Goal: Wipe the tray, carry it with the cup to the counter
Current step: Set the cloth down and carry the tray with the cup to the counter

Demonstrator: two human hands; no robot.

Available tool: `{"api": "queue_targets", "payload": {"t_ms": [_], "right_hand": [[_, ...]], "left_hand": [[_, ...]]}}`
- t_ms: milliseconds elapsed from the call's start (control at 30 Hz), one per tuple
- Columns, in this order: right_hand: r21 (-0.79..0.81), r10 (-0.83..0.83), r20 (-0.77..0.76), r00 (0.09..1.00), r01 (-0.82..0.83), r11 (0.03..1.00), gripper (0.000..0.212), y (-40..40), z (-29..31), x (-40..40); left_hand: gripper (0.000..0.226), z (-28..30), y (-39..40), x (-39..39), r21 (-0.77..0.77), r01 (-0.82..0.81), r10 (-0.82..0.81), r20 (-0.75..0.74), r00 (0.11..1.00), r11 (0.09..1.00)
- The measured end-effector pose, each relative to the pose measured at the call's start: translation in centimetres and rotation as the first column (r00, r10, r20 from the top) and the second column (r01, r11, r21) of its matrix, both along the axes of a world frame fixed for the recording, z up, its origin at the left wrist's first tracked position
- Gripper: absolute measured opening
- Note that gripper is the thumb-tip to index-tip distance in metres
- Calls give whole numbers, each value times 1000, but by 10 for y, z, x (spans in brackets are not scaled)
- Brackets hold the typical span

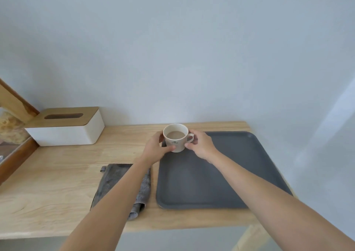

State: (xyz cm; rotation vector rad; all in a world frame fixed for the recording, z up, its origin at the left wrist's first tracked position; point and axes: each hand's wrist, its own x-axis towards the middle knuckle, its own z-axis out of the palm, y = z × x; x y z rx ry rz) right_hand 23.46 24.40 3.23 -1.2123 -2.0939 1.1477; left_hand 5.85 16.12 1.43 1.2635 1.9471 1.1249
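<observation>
A white cup [175, 138] with a milky brown drink stands upright over the far left corner of the dark grey tray [240, 166]. My left hand [155, 149] wraps the cup's left side and base. My right hand [201, 147] grips its right side at the handle. The tray lies flat on the wooden table, with nothing else on it. A grey cloth [112, 181] lies folded on the table just left of the tray, partly hidden under my left forearm.
A white tissue box with a wooden lid [65, 127] stands at the back left against the wall. The wooden table [48, 174] ends just right of the tray and at the front edge. A wood-framed piece [11, 154] borders the left.
</observation>
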Motion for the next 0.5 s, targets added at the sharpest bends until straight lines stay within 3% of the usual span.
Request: {"api": "queue_targets", "payload": {"t_ms": [100,500], "right_hand": [[22,-28,-60,998,29,999,40,-2,1,3],[32,-39,-95,995,43,999,35,-4,8,105]], "left_hand": [[61,-4,2,12,69,-43,43,2,999,997],[55,-1,-6,94,196,60,-55,-32,998,979]]}}
